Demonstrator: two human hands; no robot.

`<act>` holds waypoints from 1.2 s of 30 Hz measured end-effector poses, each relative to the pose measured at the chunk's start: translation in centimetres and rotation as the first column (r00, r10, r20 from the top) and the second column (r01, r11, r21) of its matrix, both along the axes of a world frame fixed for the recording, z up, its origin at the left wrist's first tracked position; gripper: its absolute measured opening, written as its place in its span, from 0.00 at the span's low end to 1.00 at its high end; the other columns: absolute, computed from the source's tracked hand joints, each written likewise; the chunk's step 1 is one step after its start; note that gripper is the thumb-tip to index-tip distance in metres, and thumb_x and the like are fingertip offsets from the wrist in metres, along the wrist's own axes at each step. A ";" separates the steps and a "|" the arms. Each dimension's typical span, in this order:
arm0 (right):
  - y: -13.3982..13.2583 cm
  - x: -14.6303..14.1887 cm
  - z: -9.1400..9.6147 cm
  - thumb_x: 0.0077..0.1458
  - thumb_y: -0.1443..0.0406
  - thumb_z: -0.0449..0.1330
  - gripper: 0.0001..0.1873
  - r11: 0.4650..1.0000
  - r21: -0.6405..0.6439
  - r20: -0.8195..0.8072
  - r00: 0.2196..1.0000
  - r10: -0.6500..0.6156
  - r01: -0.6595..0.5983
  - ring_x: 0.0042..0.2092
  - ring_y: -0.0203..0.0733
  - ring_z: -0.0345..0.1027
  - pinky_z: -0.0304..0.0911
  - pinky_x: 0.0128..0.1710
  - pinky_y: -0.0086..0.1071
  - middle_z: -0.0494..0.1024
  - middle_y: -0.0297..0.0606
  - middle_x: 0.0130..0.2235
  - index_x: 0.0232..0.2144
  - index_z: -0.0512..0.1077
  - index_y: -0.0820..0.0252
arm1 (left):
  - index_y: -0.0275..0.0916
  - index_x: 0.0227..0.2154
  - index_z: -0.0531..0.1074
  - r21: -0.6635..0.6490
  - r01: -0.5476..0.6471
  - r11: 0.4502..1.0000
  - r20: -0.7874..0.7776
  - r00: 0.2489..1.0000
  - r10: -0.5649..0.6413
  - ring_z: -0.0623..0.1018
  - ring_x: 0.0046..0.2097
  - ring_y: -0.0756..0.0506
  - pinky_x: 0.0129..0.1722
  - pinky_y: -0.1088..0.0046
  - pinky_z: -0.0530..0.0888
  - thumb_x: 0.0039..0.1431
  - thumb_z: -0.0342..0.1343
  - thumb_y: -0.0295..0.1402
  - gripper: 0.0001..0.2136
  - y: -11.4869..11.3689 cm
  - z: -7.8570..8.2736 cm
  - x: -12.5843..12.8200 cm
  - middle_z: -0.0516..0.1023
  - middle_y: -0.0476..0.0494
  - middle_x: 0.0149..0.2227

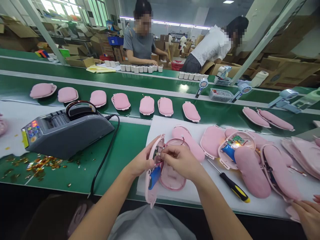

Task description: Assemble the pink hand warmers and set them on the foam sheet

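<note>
My left hand (143, 160) is closed on the edge of a pink plastic shell half (151, 195), tilted up on its side. Inside that shell are a blue battery (154, 177) and part of a circuit board. My right hand (178, 159) pinches at the board side of the shell, where thin wires run; its fingertips hide most of what they hold, perhaps a small wire connector. Beneath the right hand lies the other pink shell half (172, 187), its hollow side up, on a white sheet (192, 196).
A grey tape dispenser (72, 133) with a black cable stands left, amber tape scraps (41, 166) before it. A screwdriver (235, 187) and several pink cases (252, 171) lie right, near another person's hand (307, 213). More pink cases (147, 105) line the green belt; two people work beyond.
</note>
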State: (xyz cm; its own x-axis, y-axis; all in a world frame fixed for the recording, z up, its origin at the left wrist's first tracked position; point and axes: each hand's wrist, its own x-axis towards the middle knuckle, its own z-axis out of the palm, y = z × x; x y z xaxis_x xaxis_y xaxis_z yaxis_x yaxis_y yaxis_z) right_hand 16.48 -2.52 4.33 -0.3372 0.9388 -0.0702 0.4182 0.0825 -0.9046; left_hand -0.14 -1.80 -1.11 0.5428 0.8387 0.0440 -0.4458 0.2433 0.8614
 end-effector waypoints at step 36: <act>-1.8 5.0 -0.5 0.60 0.72 0.52 0.17 0.921 0.389 0.082 0.997 0.005 -0.036 0.49 0.41 0.71 0.71 0.46 0.34 0.72 0.39 0.53 0.47 0.72 0.51 | 0.43 0.62 0.58 -0.038 -0.116 0.993 -0.153 0.982 0.109 0.64 0.61 0.29 0.59 0.57 0.63 0.39 0.65 0.55 0.47 -0.1 1.0 2.0 0.69 0.37 0.59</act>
